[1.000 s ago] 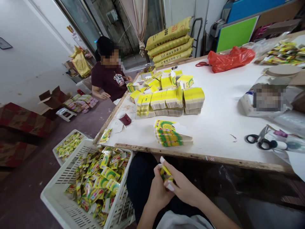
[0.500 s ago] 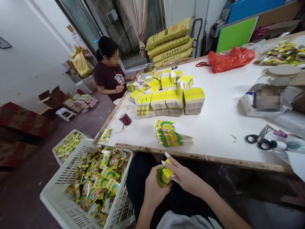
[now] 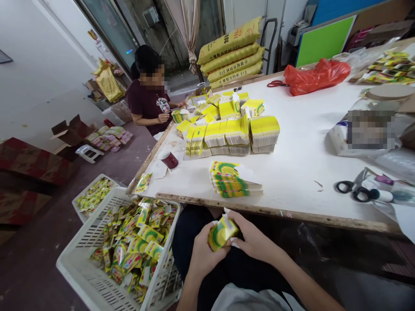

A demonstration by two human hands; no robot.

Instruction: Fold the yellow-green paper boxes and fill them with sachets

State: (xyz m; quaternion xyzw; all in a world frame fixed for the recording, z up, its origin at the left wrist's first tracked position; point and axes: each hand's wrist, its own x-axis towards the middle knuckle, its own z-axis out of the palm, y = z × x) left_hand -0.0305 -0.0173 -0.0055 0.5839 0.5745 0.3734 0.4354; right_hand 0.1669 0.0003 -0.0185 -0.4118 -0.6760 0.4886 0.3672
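Above my lap, just short of the table's front edge, a small yellow-and-green packet (image 3: pixel 221 234) is held between both hands. My left hand (image 3: pixel 205 251) wraps its left side and lower edge. The fingers of my right hand (image 3: pixel 249 235) close on its right side, where a pale patch shows at the upper corner. Slight blur hides the packet's finer print. Straight ahead on the table lies a fanned stack of yellow-and-green printed cards (image 3: pixel 228 180). To my left, a white plastic crate (image 3: pixel 73 263) holds many similar packets (image 3: pixel 136 246).
Rows of yellow card stacks (image 3: pixel 233 131) stand farther back on the white table (image 3: pixel 298 172). A maroon mug (image 3: pixel 170 160) is near its left edge. Black-handled scissors (image 3: pixel 359 193) lie right, a red plastic bag (image 3: pixel 316 77) behind. A co-worker (image 3: pixel 151 99) sits at the far left side.
The packet has turned in my hands. The plain yellow flap under my right fingers no longer shows, and more of the printed face is visible. My right hand has shifted its grip.
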